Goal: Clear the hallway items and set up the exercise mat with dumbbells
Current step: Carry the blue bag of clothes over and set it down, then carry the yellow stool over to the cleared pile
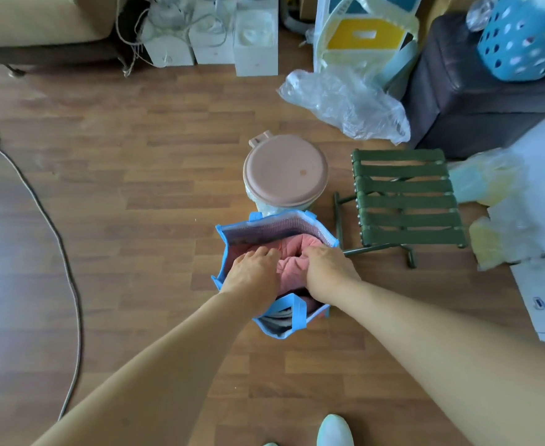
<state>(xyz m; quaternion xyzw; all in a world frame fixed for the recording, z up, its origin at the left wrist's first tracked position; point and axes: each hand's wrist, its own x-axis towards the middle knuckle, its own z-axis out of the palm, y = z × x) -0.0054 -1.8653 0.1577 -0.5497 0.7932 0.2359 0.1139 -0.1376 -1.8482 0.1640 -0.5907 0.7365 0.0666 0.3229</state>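
Step in hand, as judged: packing down the contents of the tote bag (274,228) so that it can be lifted off the floor (136,188). The left hand (251,272) and right hand (329,268) both reach into the mouth of the bag. Their fingers are curled into the pink cloth (292,272) and grip it; neither hand is released.

Recommended method:
1. Push the cloth straight down, below the blue rim, so that nothing spills over when the bag is raised.
2. Keep the load centred between the walls; the bag is soft and is likely to lean if one side is overfilled.
3. Free the near strap (298,312) before lifting, and take both straps together.

Position: the bag stands mid-floor, well apart from the floor's far edge. It is just in front of the lidded bin (285,170), and the green folding stool (404,201) stands near, toward the right edge.

Orientation: the bag stands upright with its mouth facing upward. The straps sit on the far and near walls, so the long axis of the mouth is judged to run left to right, roughly parallel to the floor's far edge and slightly skewed.

Neither mat nor dumbbells are in view
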